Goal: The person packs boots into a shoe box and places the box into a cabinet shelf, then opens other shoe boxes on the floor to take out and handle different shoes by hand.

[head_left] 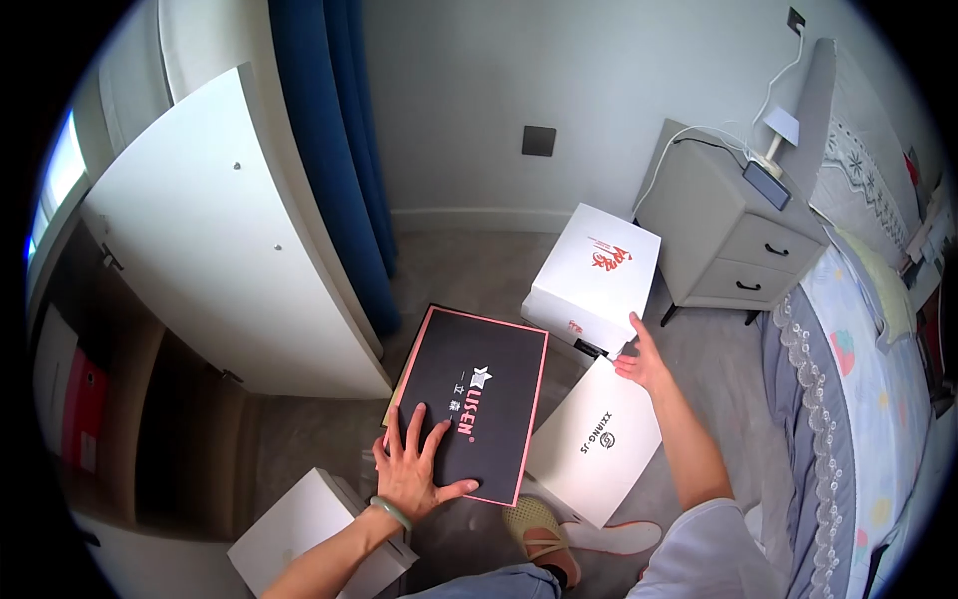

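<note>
A black box with a pink edge lies on the floor in the middle. My left hand rests on its lower left part, fingers spread. To its right is a white box with black lettering. Behind that stands a taller white box with red writing. My right hand is at the near right corner of this taller box, its fingers apart and partly bent. Another white box sits at the lower left, partly behind my left forearm.
An open cabinet door and shelves are on the left, beside a blue curtain. A grey nightstand and a bed stand on the right. An insole lies near my foot.
</note>
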{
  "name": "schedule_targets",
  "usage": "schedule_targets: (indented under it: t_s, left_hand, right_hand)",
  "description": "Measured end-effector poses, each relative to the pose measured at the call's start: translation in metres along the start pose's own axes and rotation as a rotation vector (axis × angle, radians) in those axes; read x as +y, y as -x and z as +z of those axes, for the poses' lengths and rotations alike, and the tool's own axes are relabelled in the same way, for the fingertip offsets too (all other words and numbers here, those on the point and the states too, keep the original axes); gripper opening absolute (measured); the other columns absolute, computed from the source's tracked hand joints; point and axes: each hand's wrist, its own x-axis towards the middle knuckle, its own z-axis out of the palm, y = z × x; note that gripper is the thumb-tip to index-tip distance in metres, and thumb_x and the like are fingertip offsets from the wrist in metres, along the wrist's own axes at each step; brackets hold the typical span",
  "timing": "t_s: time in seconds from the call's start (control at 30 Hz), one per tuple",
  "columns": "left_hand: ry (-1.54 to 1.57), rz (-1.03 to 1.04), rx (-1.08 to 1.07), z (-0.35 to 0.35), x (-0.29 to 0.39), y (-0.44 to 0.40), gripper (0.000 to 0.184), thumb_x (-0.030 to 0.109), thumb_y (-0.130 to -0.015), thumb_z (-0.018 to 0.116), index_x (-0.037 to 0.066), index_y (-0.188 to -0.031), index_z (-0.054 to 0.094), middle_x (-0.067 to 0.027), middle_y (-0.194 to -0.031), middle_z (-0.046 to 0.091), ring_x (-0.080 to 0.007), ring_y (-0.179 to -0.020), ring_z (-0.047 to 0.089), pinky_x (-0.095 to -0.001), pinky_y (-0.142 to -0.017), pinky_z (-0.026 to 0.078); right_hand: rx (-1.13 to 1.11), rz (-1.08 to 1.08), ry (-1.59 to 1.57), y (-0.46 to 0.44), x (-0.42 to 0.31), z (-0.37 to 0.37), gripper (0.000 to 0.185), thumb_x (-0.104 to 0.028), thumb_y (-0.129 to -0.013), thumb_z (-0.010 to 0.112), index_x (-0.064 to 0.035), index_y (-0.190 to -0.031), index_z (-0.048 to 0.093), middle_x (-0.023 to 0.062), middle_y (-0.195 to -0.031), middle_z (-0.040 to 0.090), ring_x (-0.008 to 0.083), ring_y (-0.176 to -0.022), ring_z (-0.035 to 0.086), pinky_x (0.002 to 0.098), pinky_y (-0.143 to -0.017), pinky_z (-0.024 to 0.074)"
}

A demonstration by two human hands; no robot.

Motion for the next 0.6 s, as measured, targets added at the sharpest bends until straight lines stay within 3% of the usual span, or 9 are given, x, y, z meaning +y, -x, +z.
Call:
schedule_targets:
  t_s: [0.13,0.2,0.23,0.3,0.4,0.43,0.47,0.53,0.6]
  left_hand:
    - [0.007,0.005,-0.010,0.001,-0.002,-0.002,0.101,0.084,-0.067,0.055,0.016,-0.141,0.043,-0.0184,-0.154,0.023,-0.0427,-0.144,0.012,-0.0643,-0.102,0.024]
    - [0.000,0.005,-0.008,0.001,-0.003,-0.003,0.101,0.084,-0.067,0.055,0.016,-0.141,0.043,-0.0184,-0.154,0.024,-0.0419,-0.145,0.012,-0.0641,-0.102,0.024]
    - [0.000,0.004,-0.012,0.002,-0.003,-0.001,0.101,0.084,-0.067,0.055,0.016,-0.141,0.043,-0.0184,-0.154,0.024,-0.0412,-0.145,0.012,-0.0640,-0.102,0.024]
    - [0.003,0.004,-0.009,0.003,-0.003,0.000,0.101,0.084,-0.067,0.055,0.016,-0.141,0.043,-0.0184,-0.154,0.024,-0.0412,-0.145,0.013,-0.0639,-0.102,0.024]
    - [-0.010,-0.007,-0.003,0.001,-0.003,-0.002,0.100,0.083,-0.067,0.056,0.017,-0.140,0.043,-0.0181,-0.154,0.025,-0.0414,-0.144,0.014,-0.0636,-0.101,0.025]
    - [0.004,0.000,0.003,0.001,-0.004,-0.002,0.099,0.083,-0.067,0.056,0.017,-0.140,0.043,-0.0179,-0.153,0.026,-0.0416,-0.144,0.015,-0.0635,-0.101,0.025]
    - [0.020,0.005,0.006,0.002,-0.003,-0.001,0.099,0.083,-0.067,0.056,0.018,-0.140,0.043,-0.0178,-0.153,0.026,-0.0418,-0.144,0.015,-0.0635,-0.101,0.025]
    - [0.022,0.004,0.018,0.003,-0.004,-0.002,0.099,0.080,-0.064,0.062,0.017,-0.138,0.045,-0.0201,-0.151,0.028,-0.0417,-0.144,0.016,-0.0626,-0.102,0.024]
    - [0.019,0.012,0.036,0.002,-0.002,-0.002,0.098,0.080,-0.064,0.062,0.016,-0.137,0.045,-0.0202,-0.151,0.028,-0.0415,-0.144,0.017,-0.0621,-0.102,0.024]
  right_hand:
    - [-0.125,0.253,-0.501,-0.022,0.002,0.014,0.113,-0.071,-0.058,0.077,-0.0131,-0.145,0.035,0.0271,-0.139,0.039,0.0400,-0.132,0.034,0.0505,-0.108,0.0292]
    - [-0.319,-0.096,-0.591,0.009,-0.004,0.035,0.099,-0.061,-0.059,0.079,-0.0144,-0.139,0.043,0.0180,-0.139,0.042,0.0342,-0.130,0.035,0.0476,-0.110,0.0240]
    - [-0.323,-0.089,-0.589,0.003,0.000,0.040,0.099,-0.061,-0.059,0.079,-0.0144,-0.139,0.043,0.0180,-0.139,0.042,0.0342,-0.130,0.035,0.0476,-0.110,0.0240]
    - [-0.152,-0.041,-0.812,-0.010,0.005,0.051,0.082,-0.051,-0.061,0.077,-0.0182,-0.131,0.049,0.0084,-0.134,0.048,0.0282,-0.124,0.039,0.0451,-0.109,0.0220]
    - [0.075,-0.075,-0.794,-0.006,0.009,0.062,0.075,-0.048,-0.064,0.074,-0.0183,-0.129,0.052,0.0069,-0.127,0.051,0.0254,-0.119,0.042,0.0444,-0.107,0.0224]
    - [0.060,-0.247,-0.757,-0.002,0.014,0.064,0.086,-0.051,-0.062,0.074,-0.0176,-0.135,0.044,0.0108,-0.127,0.049,0.0258,-0.113,0.044,0.0428,-0.106,0.0230]
    - [0.217,-0.286,-0.799,-0.002,0.011,0.067,0.101,-0.049,-0.065,0.077,-0.0143,-0.144,0.023,0.0149,-0.130,0.049,0.0291,-0.117,0.046,0.0470,-0.107,0.0254]
    - [0.230,-0.464,-0.992,0.000,-0.013,0.076,0.110,-0.042,-0.070,0.079,-0.0137,-0.146,0.003,0.0186,-0.132,0.048,0.0364,-0.117,0.051,0.0573,-0.103,0.0360]
    - [0.165,-0.429,-1.061,-0.047,-0.009,0.064,0.110,-0.038,-0.072,0.079,-0.0121,-0.145,0.002,0.0205,-0.133,0.048,0.0393,-0.114,0.053,0.0608,-0.096,0.0422]
